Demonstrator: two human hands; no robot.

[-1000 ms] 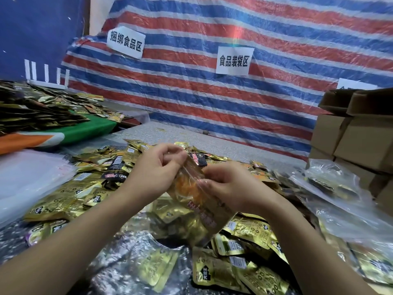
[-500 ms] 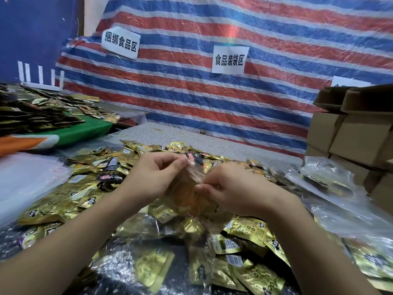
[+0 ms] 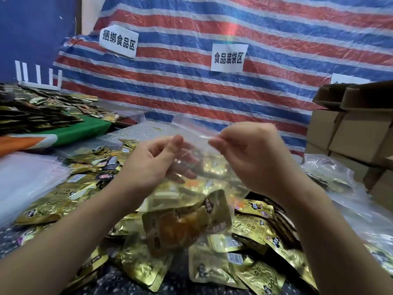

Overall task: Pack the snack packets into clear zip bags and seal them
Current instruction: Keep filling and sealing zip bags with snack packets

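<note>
Two hands: both are raised over the pile, higher than half a second ago, when they worked low against the packets.
Right hand: thumb and forefinger pinch the top strip of the clear plastic zip bag at its right end.
Left hand: fingers reach inside or behind the bag's mouth at the left, thumb in front; it holds the film, though how firmly I cannot tell.
Zip bag: it now hangs from the two hands, mouth up, stretched between them, where before it was bunched low between the palms.
Contents: gold and orange foil snack packets sag in the bottom of the bag, near the viewer.
Meaning: filling looks finished for this bag; the next step is probably pressing the zip strip closed along its length, which does not look sealed yet.
Surroundings: loose gold foil packets cover the near table; brown cardboard boxes stand far right; a red, white and blue striped tarpaulin hangs behind.
</note>
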